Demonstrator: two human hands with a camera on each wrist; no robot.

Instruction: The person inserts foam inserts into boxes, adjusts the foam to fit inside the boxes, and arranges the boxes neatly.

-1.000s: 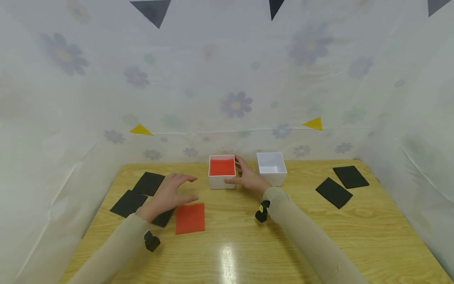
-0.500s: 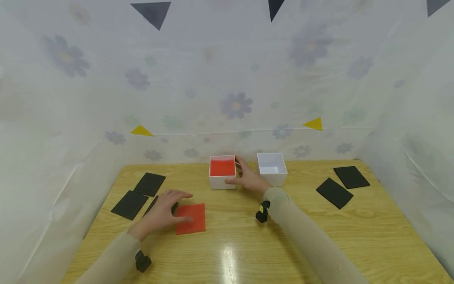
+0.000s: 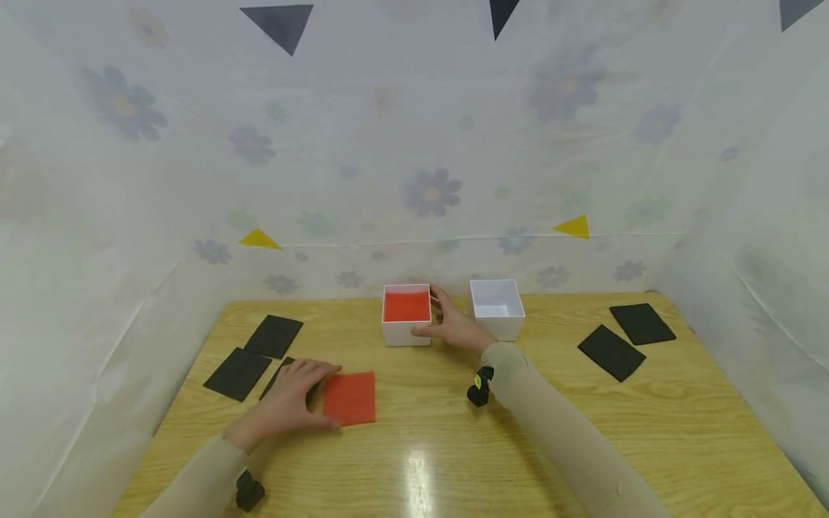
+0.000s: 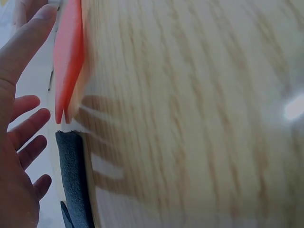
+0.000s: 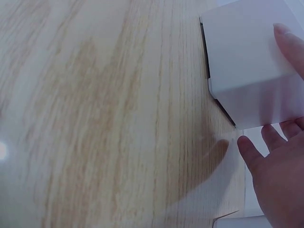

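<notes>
Left hand on the red sheet, right hand steadying the box.

Head view: my left hand (image 3: 285, 404) lies flat, fingers straight, on the red sheet (image 3: 350, 398) and the black sheet (image 3: 280, 376) beside it on the desk (image 3: 440, 446); I might drag both together. My right hand (image 3: 453, 325) cups the white box (image 3: 406, 332). Left wrist: spread fingers (image 4: 28, 121), sheet edge raised; it could slip. Right wrist: thumb (image 5: 290, 47) on the box wall, could nudge it.
</notes>
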